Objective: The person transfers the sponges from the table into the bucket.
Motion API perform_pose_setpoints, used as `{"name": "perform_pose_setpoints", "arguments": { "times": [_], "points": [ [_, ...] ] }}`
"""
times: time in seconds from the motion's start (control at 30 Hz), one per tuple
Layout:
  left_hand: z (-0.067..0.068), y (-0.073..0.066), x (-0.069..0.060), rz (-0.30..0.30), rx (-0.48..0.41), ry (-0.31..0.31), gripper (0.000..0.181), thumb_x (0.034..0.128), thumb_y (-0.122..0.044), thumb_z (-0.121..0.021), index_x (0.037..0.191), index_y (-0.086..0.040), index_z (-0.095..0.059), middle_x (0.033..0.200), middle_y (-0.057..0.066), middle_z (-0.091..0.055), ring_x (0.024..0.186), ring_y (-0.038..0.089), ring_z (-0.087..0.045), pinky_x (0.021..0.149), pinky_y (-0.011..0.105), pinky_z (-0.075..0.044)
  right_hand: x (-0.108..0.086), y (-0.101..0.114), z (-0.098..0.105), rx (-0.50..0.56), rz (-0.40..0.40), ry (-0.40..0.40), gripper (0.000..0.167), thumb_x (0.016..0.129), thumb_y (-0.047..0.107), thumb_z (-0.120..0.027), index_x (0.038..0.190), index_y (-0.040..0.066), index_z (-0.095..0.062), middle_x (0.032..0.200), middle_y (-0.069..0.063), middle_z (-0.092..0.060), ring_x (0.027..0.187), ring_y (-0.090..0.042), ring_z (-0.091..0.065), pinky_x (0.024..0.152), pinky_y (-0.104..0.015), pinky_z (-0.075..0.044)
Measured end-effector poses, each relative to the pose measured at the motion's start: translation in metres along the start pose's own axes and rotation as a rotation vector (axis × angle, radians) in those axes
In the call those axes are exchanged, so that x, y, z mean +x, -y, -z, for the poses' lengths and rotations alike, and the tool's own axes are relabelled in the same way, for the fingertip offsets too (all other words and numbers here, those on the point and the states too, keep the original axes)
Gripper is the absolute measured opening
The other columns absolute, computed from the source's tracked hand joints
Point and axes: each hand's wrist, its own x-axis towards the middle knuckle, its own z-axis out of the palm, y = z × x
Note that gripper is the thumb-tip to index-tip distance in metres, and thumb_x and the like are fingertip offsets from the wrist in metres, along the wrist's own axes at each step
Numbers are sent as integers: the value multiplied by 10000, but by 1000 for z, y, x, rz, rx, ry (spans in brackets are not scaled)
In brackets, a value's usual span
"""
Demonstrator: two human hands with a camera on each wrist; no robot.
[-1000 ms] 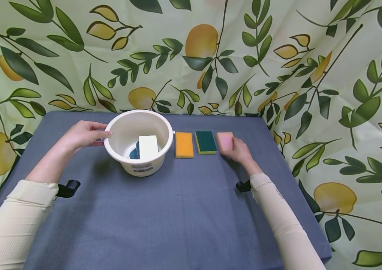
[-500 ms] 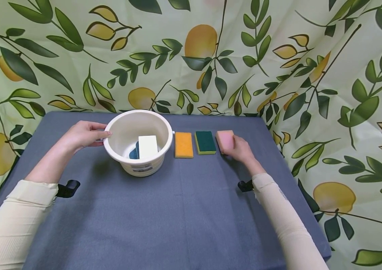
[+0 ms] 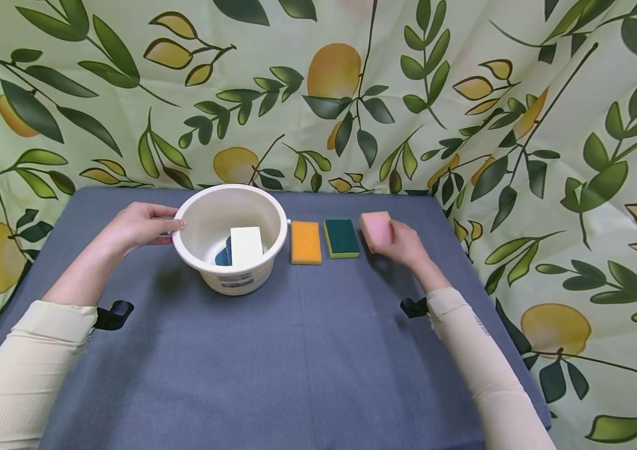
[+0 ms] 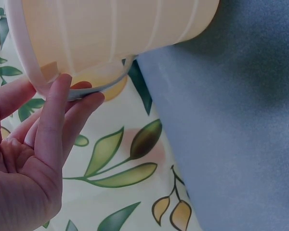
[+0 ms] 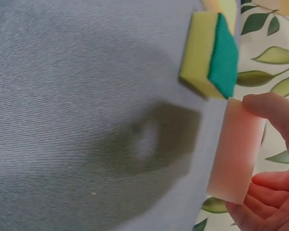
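Note:
A white plastic bucket (image 3: 239,209) stands at the back of the table, left of centre. My left hand (image 3: 140,226) grips its rim, thumb over the edge; in the left wrist view the fingers of that hand (image 4: 43,134) also touch the bucket's handle (image 4: 108,85). Inside lie a white block (image 3: 247,245) and a blue piece (image 3: 222,255), partly hidden. My right hand (image 3: 405,245) pinches a pink sponge (image 3: 376,230) between thumb and fingers. That sponge (image 5: 238,149) is held just above the table, its shadow apart from it in the right wrist view.
An orange sponge (image 3: 305,242) and a green-and-yellow scouring sponge (image 3: 342,239) lie in a row between the bucket and my right hand. Blue-grey cloth (image 3: 295,362) covers the table. A leaf-and-lemon patterned curtain (image 3: 273,37) hangs behind and at the sides.
My right hand has lifted the pink sponge slightly off the table, and its forearm has shifted a little right. The left hand and the bucket stay in place.

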Motion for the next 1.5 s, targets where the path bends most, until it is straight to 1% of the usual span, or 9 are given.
{"name": "perform_pose_setpoints", "arguments": {
  "times": [0.23, 0.43, 0.8, 1.07, 1.17, 1.3, 1.5],
  "points": [
    [0, 1, 0, -5, -11, 0, 610, 978, -257, -608, 1429, 94, -395, 1369, 320, -462, 910, 136, -636, 837, 337, -576, 0, 10, 11, -1, 1, 6, 760, 801, 294, -749, 1353, -119, -430, 1191, -294, -558, 991, -386, -526, 818, -511, -481],
    [0, 1, 0, -5, -13, 1, 614, 979, -261, -607, 1430, 95, -392, 1367, 321, -465, 900, 123, -637, 831, 330, -578, -1, 19, 19, -5, 15, -1, 720, 790, 310, -755, 1311, -96, -469, 1138, -262, -576, 955, -369, -526, 780, -491, -481],
    [0, 0, 0, 2, -15, 5, 617, 977, -261, -611, 1435, 88, -389, 1374, 318, -456, 916, 144, -630, 830, 331, -578, -2, 37, 33, 16, 42, 14, 687, 802, 324, -761, 1290, -70, -484, 1120, -226, -572, 933, -343, -522, 762, -459, -479],
    [0, 1, 0, 1, -10, 6, 617, 973, -272, -614, 1429, 85, -403, 1372, 313, -459, 969, 203, -625, 841, 340, -574, -1, 53, 40, 18, 63, 37, 755, 803, 349, -761, 1355, -64, -454, 1213, -232, -555, 990, -340, -522, 804, -466, -487],
    [0, 1, 0, -6, -11, 8, 618, 971, -276, -615, 1427, 86, -406, 1373, 312, -460, 987, 217, -619, 845, 341, -572, 0, 60, 42, 19, 75, 42, 766, 796, 351, -769, 1363, -56, -453, 1205, -225, -560, 987, -337, -524, 800, -466, -488],
    [0, 1, 0, -11, -9, 10, 619, 970, -275, -616, 1426, 87, -407, 1371, 312, -460, 971, 204, -622, 842, 338, -574, 2, 66, 43, 14, 91, 44, 771, 784, 357, -776, 1357, -50, -461, 1187, -215, -569, 971, -330, -530, 787, -459, -489],
    [0, 1, 0, -9, -6, 6, 614, 971, -265, -616, 1424, 92, -405, 1361, 315, -465, 921, 165, -629, 821, 319, -582, 2, 74, 47, 13, 112, 54, 819, 779, 368, -780, 1398, -46, -438, 1242, -211, -558, 996, -326, -532, 801, -457, -493]
  ]
}}
